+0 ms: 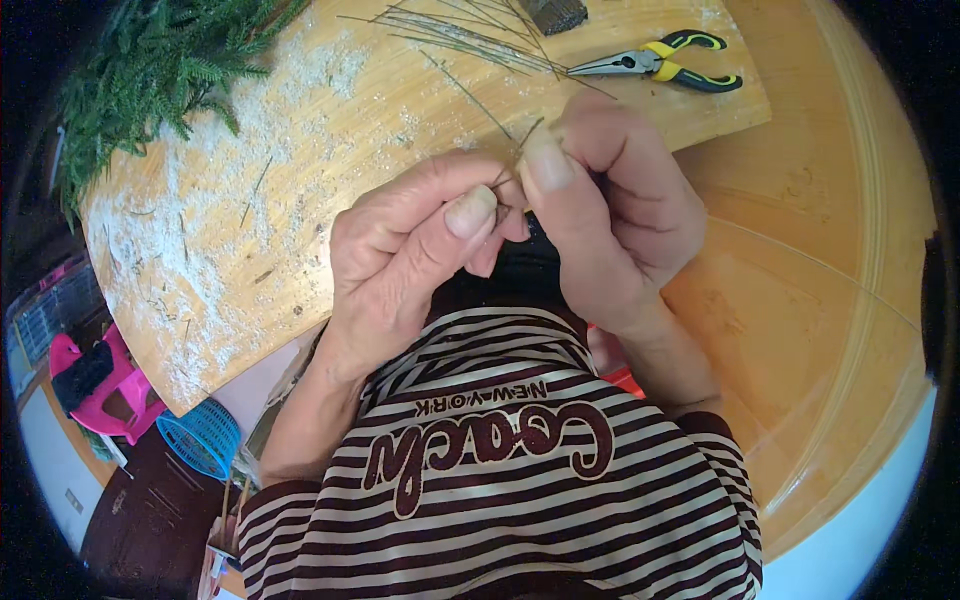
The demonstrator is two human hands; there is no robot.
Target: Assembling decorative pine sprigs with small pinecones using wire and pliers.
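My left hand [400, 235] and my right hand [620, 195] meet in front of my chest, above the near edge of a wooden board [320, 190]. Between them they pinch a thin dark wire [470, 95], one end of which sticks up and to the left past the fingertips. A short bent end shows above my right thumb. The left thumb and forefinger are pressed together, and the other left fingers curl beneath. My right thumb lies against the curled forefinger. Where the wire runs between the fingertips is mostly hidden.
Needle-nose pliers [655, 63] with yellow and black handles lie beyond my right hand. Several loose wires [460, 35] and a dark block [555, 14] are at the back. Green artificial pine branches [160, 80] cover the far left. White flakes [170, 260] litter the board. Below it stands a blue basket [200, 440].
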